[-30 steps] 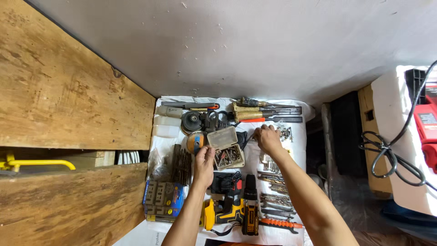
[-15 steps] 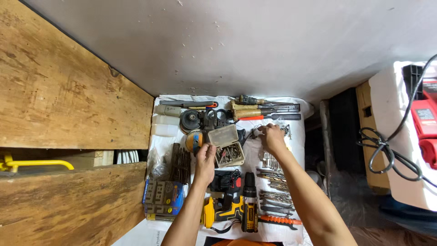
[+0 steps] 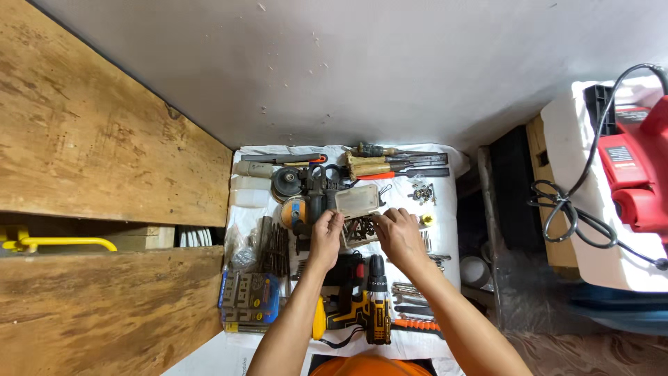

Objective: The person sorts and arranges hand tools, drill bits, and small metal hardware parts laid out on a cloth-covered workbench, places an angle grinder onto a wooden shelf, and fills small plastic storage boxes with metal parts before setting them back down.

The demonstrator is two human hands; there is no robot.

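Looking down from the head view, both hands meet at a small clear plastic case (image 3: 358, 212) near the middle of a white cloth (image 3: 445, 157) covered in tools. The left hand (image 3: 325, 239) pinches the case's near-left edge with curled fingers; the right hand (image 3: 400, 235) has fingers bent at its right side, touching or just beside it, though I cannot tell whether they actually grip. The lid (image 3: 357, 200) stands tilted open over a tray of dark screws (image 3: 360, 228).

Such a case looks light, stiff and rather brittle, with smooth walls that may slip. Its loose contents would likely spill if tipped, so holding the tray by both short edges, level, seems safest. A yellow drill (image 3: 376, 306) lies just nearer the person, and chisels (image 3: 396, 163) lie at the cloth's far edge.
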